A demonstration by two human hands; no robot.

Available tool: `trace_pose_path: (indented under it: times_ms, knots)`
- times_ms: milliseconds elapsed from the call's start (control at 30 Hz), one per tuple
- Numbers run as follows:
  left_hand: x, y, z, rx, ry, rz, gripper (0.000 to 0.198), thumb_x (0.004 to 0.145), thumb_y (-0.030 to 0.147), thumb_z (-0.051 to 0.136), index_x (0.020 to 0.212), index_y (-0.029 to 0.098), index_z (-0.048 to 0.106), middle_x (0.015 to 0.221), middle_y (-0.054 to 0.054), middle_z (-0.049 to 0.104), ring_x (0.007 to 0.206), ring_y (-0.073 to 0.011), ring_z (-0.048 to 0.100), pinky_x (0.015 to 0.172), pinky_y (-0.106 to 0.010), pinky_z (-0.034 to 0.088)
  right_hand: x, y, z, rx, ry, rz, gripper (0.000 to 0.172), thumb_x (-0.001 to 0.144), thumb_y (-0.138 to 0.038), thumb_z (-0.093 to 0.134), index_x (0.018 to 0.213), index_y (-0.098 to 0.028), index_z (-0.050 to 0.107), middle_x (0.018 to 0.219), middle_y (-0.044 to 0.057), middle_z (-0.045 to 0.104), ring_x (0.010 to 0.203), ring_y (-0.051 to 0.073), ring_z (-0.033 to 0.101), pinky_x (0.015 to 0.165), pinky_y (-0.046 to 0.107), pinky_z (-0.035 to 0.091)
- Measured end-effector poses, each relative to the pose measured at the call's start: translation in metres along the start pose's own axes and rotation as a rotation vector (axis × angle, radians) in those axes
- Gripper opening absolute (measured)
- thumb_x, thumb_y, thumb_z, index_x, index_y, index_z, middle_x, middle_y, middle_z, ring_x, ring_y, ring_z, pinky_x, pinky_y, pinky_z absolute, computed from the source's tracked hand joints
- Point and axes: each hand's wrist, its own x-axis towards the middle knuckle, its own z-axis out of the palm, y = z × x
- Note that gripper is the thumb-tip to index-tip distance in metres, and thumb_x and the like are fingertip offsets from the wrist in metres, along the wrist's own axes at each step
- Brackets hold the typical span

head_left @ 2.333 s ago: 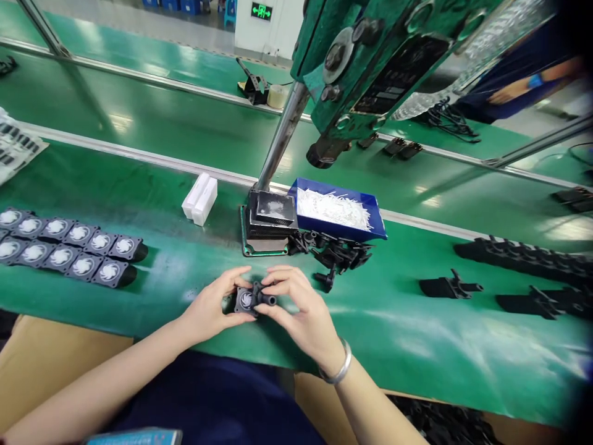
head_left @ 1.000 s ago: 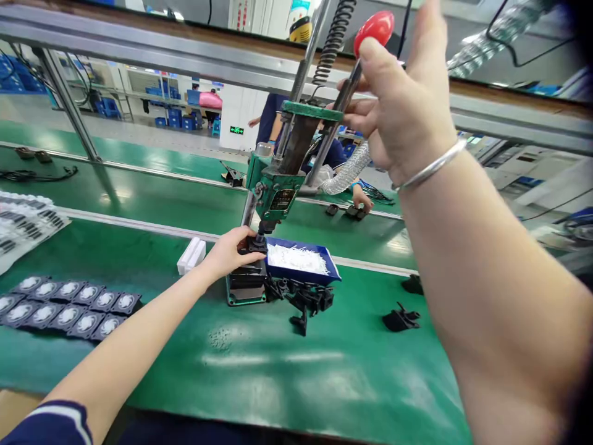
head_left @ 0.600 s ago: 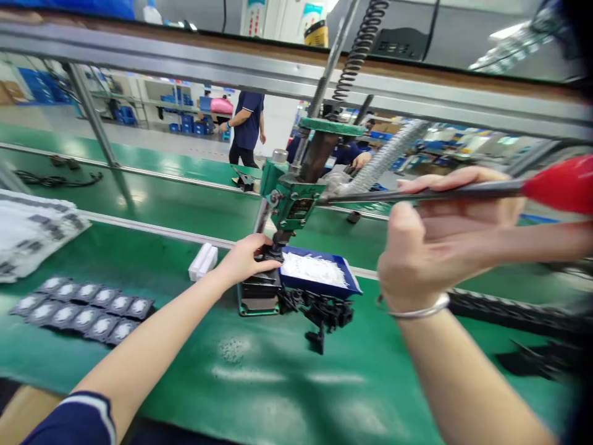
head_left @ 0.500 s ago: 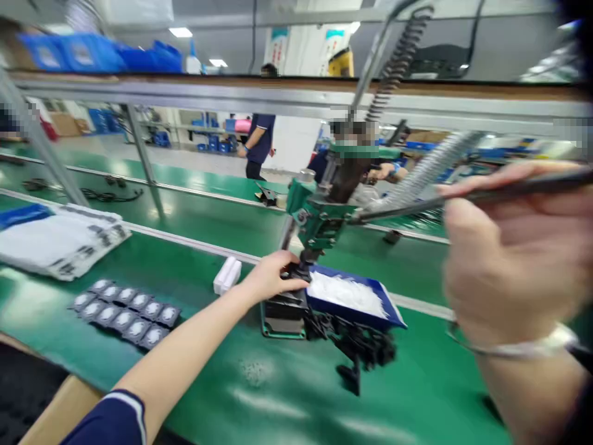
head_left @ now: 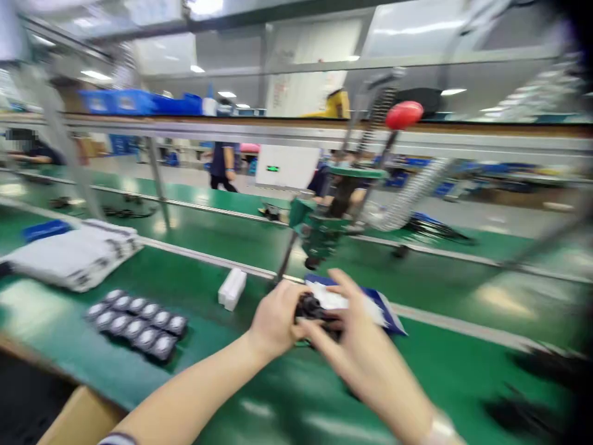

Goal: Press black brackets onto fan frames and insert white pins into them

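Head view: the right hand (head_left: 359, 330) is curving close, its hold too blurred to tell, the left hand (head_left: 277, 316) is grasping a black part (head_left: 309, 305) towards the far edge of the tabletop (head_left: 282, 395), and hasty lifting could be knocking it against the press (head_left: 324, 233).

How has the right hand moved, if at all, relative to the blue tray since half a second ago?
Yes, left: the right hand was on the press lever, right of the blue tray; now it's in front of the tray, at the black part.

Silvery bracelet (head_left: 441, 428), white-striped dark sleeve (head_left: 118, 439)
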Motion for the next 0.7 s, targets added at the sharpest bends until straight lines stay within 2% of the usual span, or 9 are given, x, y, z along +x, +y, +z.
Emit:
trace_pose_path:
  times_ms: [67,133,200,267,367,467,600,633,700]
  knots:
    - [-0.014,0.009,0.005,0.052,0.133,0.037,0.038,0.084,0.029,0.07,0.117,0.019,0.055,0.104,-0.005,0.065,0.094,-0.0192,0.065,0.081,-0.029,0.057,-0.033,-0.007,0.02,-0.052,0.07,0.073,0.062,0.081,-0.038,0.07,0.135,-0.025,0.042,0.113,0.014,0.058,0.087,0.031,0.065,0.073,0.051,0.06]
    - [-0.02,0.008,0.019,-0.039,0.15,0.057,0.036,0.085,0.026,0.068,0.117,0.017,0.055,0.101,-0.008,0.063,0.094,-0.0225,0.065,0.081,-0.035,0.056,-0.052,-0.008,0.029,-0.094,0.162,0.136,0.04,0.086,-0.029,0.063,0.121,-0.022,0.045,0.104,0.01,0.056,0.083,0.025,0.064,0.07,0.044,0.061]
    - [-0.021,0.006,0.039,-0.042,0.147,0.126,0.034,0.088,0.024,0.063,0.12,0.017,0.054,0.102,-0.008,0.063,0.095,-0.0233,0.064,0.081,-0.035,0.056,-0.062,-0.003,0.027,-0.205,0.177,0.173,0.032,0.086,-0.023,0.06,0.115,-0.02,0.047,0.102,0.008,0.053,0.081,0.021,0.063,0.069,0.038,0.06]
    - [-0.024,0.008,0.058,-0.019,0.115,0.173,0.036,0.093,0.027,0.056,0.126,0.018,0.05,0.104,-0.01,0.062,0.094,-0.0233,0.065,0.078,-0.035,0.056,-0.07,0.005,0.013,-0.334,0.179,0.183,0.029,0.083,-0.022,0.06,0.11,-0.019,0.049,0.098,0.006,0.052,0.079,0.02,0.062,0.066,0.035,0.059]
    - [-0.043,0.015,0.076,-0.035,-0.04,0.167,0.05,0.095,0.037,0.052,0.138,0.016,0.038,0.114,-0.013,0.06,0.103,-0.0253,0.064,0.086,-0.038,0.057,-0.09,0.032,-0.021,-0.493,0.245,0.277,0.028,0.082,-0.028,0.061,0.106,-0.021,0.049,0.095,0.005,0.052,0.079,0.02,0.062,0.066,0.033,0.059]
    - [-0.074,0.012,0.086,-0.037,-0.228,0.166,0.055,0.095,0.041,0.052,0.141,0.018,0.035,0.126,-0.015,0.055,0.117,-0.0278,0.059,0.095,-0.042,0.054,-0.117,0.08,-0.06,-0.605,0.375,0.456,0.023,0.085,-0.031,0.059,0.103,-0.02,0.049,0.096,0.006,0.052,0.074,0.019,0.062,0.067,0.034,0.059]
    - [-0.111,0.0,0.097,-0.046,-0.398,0.173,0.048,0.098,0.037,0.045,0.143,0.023,0.036,0.135,-0.014,0.051,0.119,-0.0264,0.06,0.088,-0.035,0.058,-0.15,0.142,-0.09,-0.706,0.408,0.584,0.018,0.082,-0.029,0.059,0.094,-0.018,0.051,0.091,0.006,0.051,0.061,0.017,0.058,0.057,0.035,0.056]
    - [-0.116,-0.002,0.099,-0.061,-0.429,0.161,0.047,0.098,0.036,0.043,0.143,0.024,0.035,0.136,-0.014,0.051,0.119,-0.0258,0.061,0.087,-0.033,0.058,-0.155,0.153,-0.093,-0.728,0.409,0.6,0.018,0.082,-0.029,0.06,0.094,-0.018,0.052,0.091,0.006,0.052,0.066,0.019,0.059,0.061,0.036,0.056]
    - [-0.121,-0.002,0.101,-0.087,-0.476,0.122,0.045,0.099,0.034,0.04,0.143,0.026,0.036,0.138,-0.013,0.05,0.119,-0.0253,0.061,0.085,-0.031,0.058,-0.161,0.171,-0.1,-0.776,0.434,0.622,0.021,0.081,-0.03,0.062,0.096,-0.018,0.053,0.1,0.01,0.053,0.09,0.026,0.06,0.08,0.044,0.055]
